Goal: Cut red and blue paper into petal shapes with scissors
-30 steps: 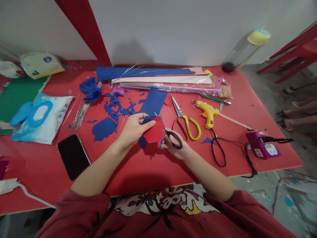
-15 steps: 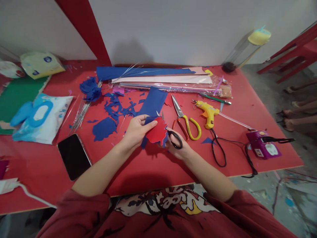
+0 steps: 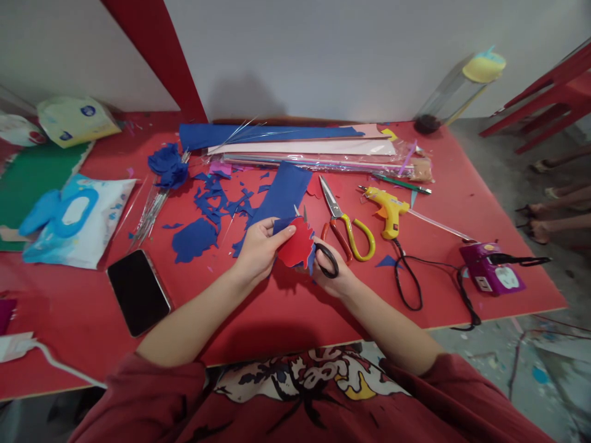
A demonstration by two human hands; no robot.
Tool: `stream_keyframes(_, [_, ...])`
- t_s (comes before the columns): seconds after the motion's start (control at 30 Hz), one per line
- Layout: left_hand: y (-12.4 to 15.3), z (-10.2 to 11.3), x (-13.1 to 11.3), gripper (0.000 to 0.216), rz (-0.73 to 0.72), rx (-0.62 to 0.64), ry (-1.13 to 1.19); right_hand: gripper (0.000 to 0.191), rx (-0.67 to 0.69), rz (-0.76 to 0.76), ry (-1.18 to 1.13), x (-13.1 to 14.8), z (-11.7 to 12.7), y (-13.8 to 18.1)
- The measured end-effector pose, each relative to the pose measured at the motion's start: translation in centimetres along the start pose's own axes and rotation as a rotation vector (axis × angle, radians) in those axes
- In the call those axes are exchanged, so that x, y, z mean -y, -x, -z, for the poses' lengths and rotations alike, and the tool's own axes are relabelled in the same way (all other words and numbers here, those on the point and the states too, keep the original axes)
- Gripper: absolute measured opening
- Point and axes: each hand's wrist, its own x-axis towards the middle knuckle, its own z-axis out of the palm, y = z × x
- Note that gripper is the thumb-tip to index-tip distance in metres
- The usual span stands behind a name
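My left hand (image 3: pixel 258 247) pinches a red petal-shaped paper cutout (image 3: pixel 295 245) together with blue paper (image 3: pixel 282 224) behind it, thumb on top. Black-handled scissors (image 3: pixel 329 261) are gripped in my right hand (image 3: pixel 339 280). Their blade tips poke up just beyond the red cutout's far edge, and the rest of the blades is hidden by the paper. Beyond my hands lies a blue paper strip (image 3: pixel 287 187). To the left are cut blue petal shapes (image 3: pixel 194 240) and blue scraps (image 3: pixel 212 198).
Larger scissors with yellow and orange handles (image 3: pixel 351 237), a yellow glue gun (image 3: pixel 390 212) and a purple power box (image 3: pixel 492 271) lie to the right. On the left are a phone (image 3: pixel 138 293), a wipes pack (image 3: pixel 83 221) and a blue paper flower (image 3: pixel 168 166) on wires.
My left hand has shifted slightly right and turned the red cutout and blue paper a little. The scissors in my right hand have moved only slightly.
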Motion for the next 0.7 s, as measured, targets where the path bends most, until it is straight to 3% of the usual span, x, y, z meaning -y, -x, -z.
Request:
stream_keyframes(0.47, [0.72,-0.74,0.58,0.031,0.064,0.007,0.113,0.056,-0.026,-0.006,0.028,0.35,-0.36,0.32])
stream_keyframes(0.7, [0.65,-0.68,0.71,0.033,0.057,-0.01,0.091,0.049,-0.025,0.001,0.001,0.37,-0.44,0.26])
